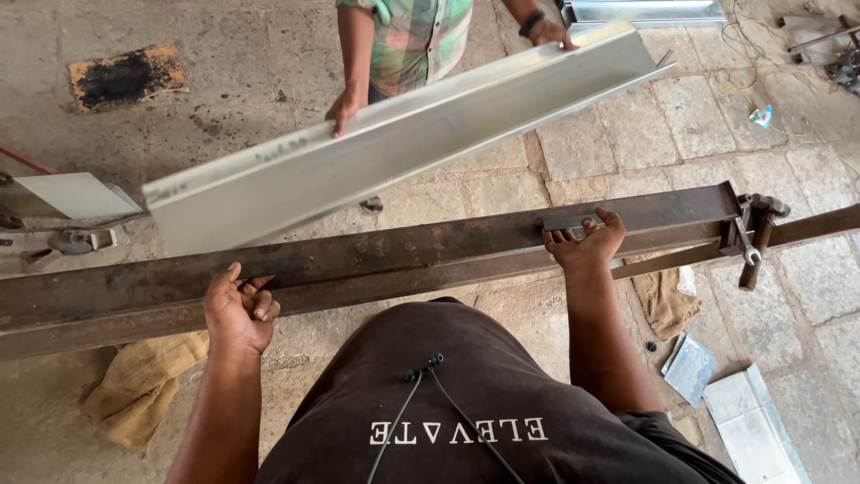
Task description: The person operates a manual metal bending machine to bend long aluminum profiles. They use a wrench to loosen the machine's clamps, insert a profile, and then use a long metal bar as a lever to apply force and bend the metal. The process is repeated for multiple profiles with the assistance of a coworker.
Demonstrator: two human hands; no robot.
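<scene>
The rusty beam [376,260] is held by both hands: the left hand [237,309] is curled on its near edge at 8 o'clock, the right hand [587,242] clasped over it at 3 o'clock. At 12 o'clock, a bent sheet [403,139] is held by a co-worker.

The rusty steel beam [403,255] is cut off at both the left and right pic edges. Fingertips of the right hand [587,244] are hidden behind a small bracket; whether it's gripped can't be told. The co-worker at the far side is cropped above the chest. The far metal tray [645,11] is cut by the top edge. Clutter at far right is too small to ID.
</scene>
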